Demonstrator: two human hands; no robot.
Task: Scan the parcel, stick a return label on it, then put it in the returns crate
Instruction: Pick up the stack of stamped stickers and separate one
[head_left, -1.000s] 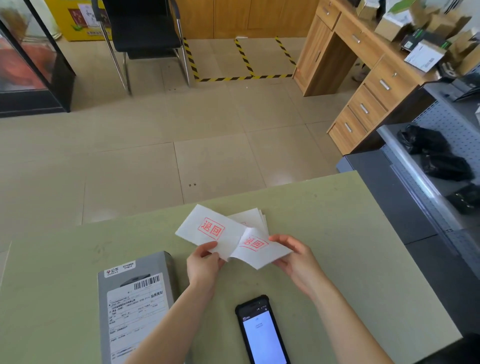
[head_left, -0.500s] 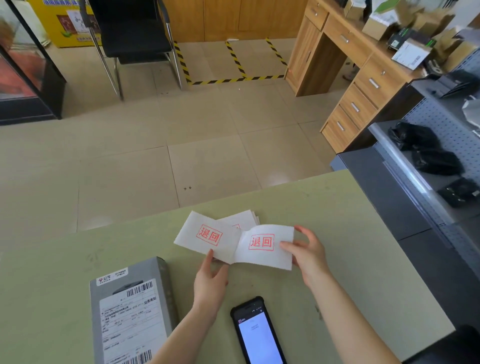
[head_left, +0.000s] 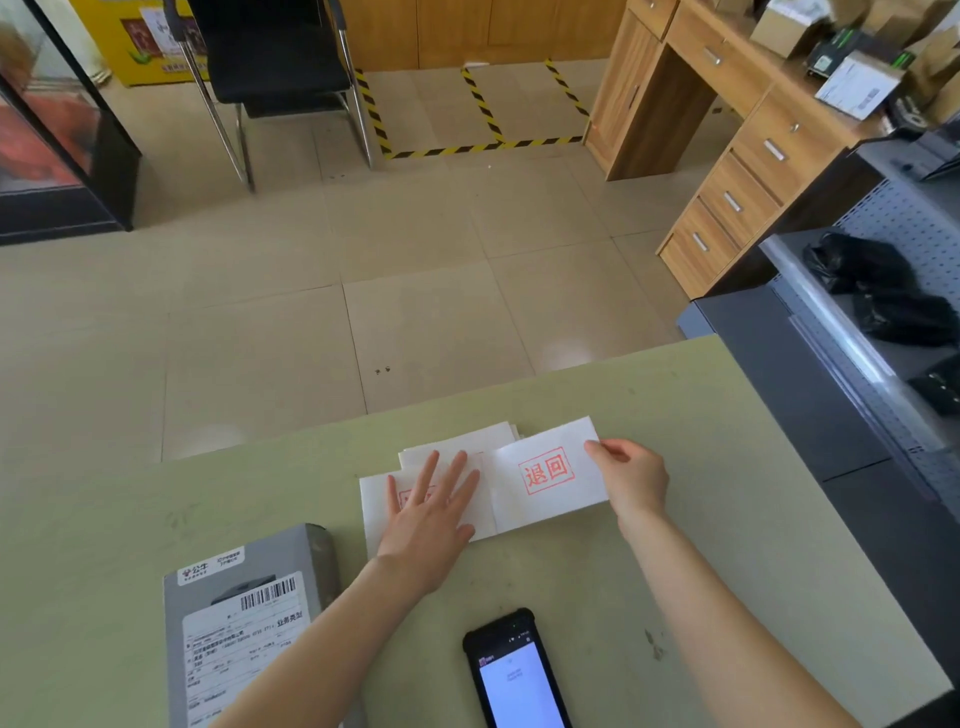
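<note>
A white return label (head_left: 550, 475) with a red stamp lies at the right end of a joined strip on the green table (head_left: 727, 519). My right hand (head_left: 631, 478) pinches its right edge. My left hand (head_left: 431, 512) lies flat with fingers spread on the neighbouring label (head_left: 376, 499) of the strip, pressing it on the table and hiding most of its red stamp. More labels (head_left: 457, 441) are stacked just behind. The grey parcel (head_left: 244, 618) with a barcoded shipping label sits at the near left. A black handheld scanner (head_left: 517, 675), screen lit, lies near the front edge.
To the right stands a grey metal shelf unit (head_left: 857, 364) with black bags (head_left: 883, 296). Beyond the table is tiled floor, a black chair (head_left: 270, 62), a wooden desk (head_left: 727, 156) with boxes, and a glass cabinet (head_left: 52, 130) at the left.
The label strip was held in the air and now lies on the table. My left hand went from gripping it to pressing flat on it. My right hand moved right along the end label.
</note>
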